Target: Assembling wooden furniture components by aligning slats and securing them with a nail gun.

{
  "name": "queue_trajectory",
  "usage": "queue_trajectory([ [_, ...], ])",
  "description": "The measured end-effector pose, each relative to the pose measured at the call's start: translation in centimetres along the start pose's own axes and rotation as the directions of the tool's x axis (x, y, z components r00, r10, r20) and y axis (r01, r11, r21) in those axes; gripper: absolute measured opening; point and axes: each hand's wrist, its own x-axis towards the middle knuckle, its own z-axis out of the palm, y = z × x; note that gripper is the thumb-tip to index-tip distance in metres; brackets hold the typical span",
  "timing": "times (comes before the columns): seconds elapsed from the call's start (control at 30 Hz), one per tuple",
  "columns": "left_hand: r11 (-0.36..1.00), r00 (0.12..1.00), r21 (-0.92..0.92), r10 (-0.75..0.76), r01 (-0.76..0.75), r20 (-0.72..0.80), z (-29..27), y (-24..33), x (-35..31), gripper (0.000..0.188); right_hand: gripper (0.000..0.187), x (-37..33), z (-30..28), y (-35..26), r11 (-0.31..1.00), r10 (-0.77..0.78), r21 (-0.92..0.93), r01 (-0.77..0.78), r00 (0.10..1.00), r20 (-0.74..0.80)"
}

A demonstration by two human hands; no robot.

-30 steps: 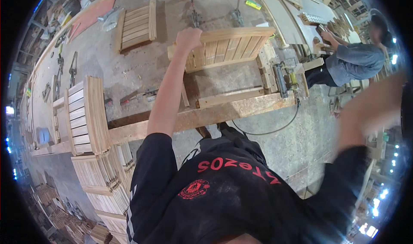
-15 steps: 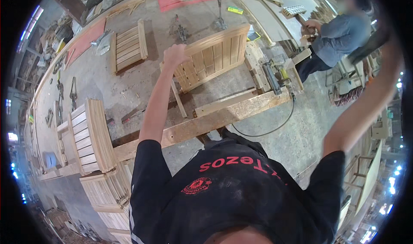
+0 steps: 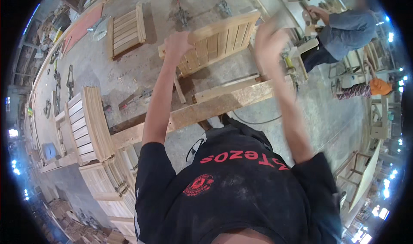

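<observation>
A slatted wooden panel [image 3: 215, 44] stands on its long edge on the workbench [image 3: 148, 78]. My left hand [image 3: 177, 45] is closed over the top edge near its left end, thumb pointing along the wood. My right hand [image 3: 271, 41] is smeared by motion just beyond the panel's right end. Its fingers look curled, and a blurred greyish shape extends above it, too smeared to name. A loose wooden strip [image 3: 180, 90] leans below the panel's left end.
Another slatted panel [image 3: 125, 32] lies on the bench to the left, with clamps [image 3: 181, 15] beyond. Stacked slatted panels [image 3: 97, 123] stand at near left. A wooden beam [image 3: 223, 104] edges the bench. A co-worker [image 3: 346, 33] is at the far right.
My right arm has swung in from far right to the panel's right end. My left hand stays on the panel; the whole view has shifted slightly.
</observation>
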Motion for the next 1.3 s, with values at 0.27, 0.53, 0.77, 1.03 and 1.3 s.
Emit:
queue_trajectory([
  [0.27, 0.996, 0.998, 0.064, 0.061, -0.062, 0.019, 0.2, -2.1, 2.3, 0.047, 0.017, -11.3, -9.2, 11.5, 0.505, 0.540, 0.777, -0.377, 0.840, 0.057],
  [0.53, 0.998, 0.981, 0.063, 0.017, -0.030, 0.192, 1.6, -11.6, 13.5, 0.052, 0.030, -27.3, -9.5, 19.8, 0.597, 0.790, 0.404, -0.693, 0.595, -0.148],
  [0.77, 0.997, 0.891, -0.080, 0.041, -0.006, 0.452, 3.9, -10.1, 18.0, 0.040, 0.034, -52.2, 2.6, 15.8, 0.291, 0.950, 0.113, -0.950, 0.301, 0.088],
  [1.03, 0.979, 0.861, -0.205, 0.100, 0.005, 0.499, 5.9, -15.5, 21.1, 0.038, 0.026, -61.0, 5.8, 9.5, 0.123, 0.954, 0.089, -0.988, 0.142, 0.264],
  [1.3, 0.928, 0.900, -0.371, 0.196, -0.042, 0.388, 4.7, -15.1, 17.8, 0.038, 0.031, -48.5, 5.5, 14.5, 0.266, 0.935, -0.024, -0.964, 0.252, 0.251],
])
